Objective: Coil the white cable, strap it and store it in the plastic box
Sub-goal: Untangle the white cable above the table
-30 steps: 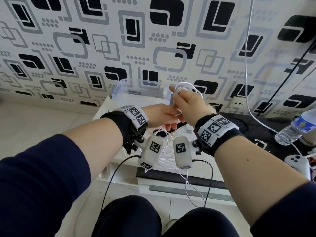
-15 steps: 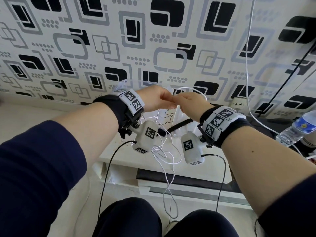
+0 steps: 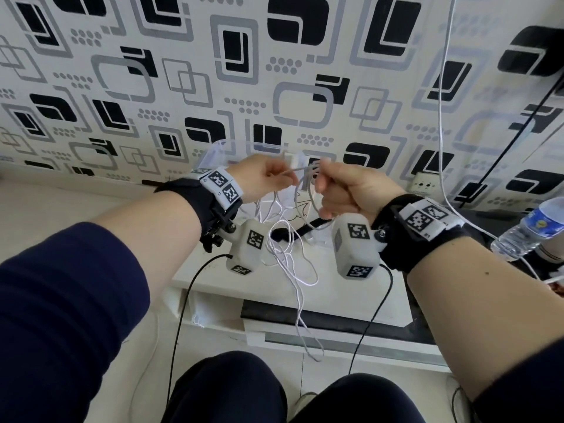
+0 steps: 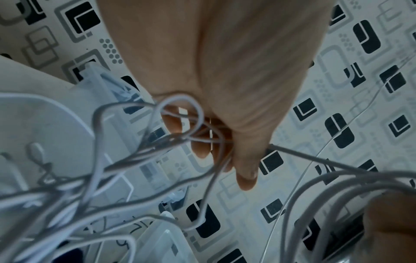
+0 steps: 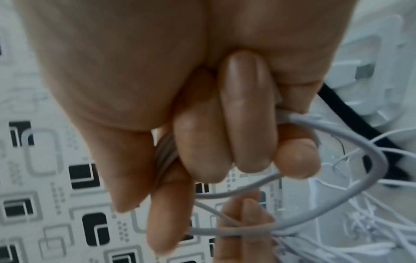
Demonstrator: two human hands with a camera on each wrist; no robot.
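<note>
Right hand [image 3: 348, 190] grips the coiled loops; left hand [image 3: 262, 178] pinches the white cable [image 3: 287, 257]. Light, limp, tangle-prone: hold at the loop bundle.

Plastic box [image 3: 219, 148] mostly behind hands; white cable [image 4: 135, 156] blurred.

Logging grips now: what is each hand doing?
Left hand: pinching the cable.
Right hand: fingers curled around cable coils.

Hands [image 3: 265, 178] [image 3: 351, 190] now apart at frame centre, stretch of white cable [image 3: 300, 170] taut between them, formerly touching.
</note>
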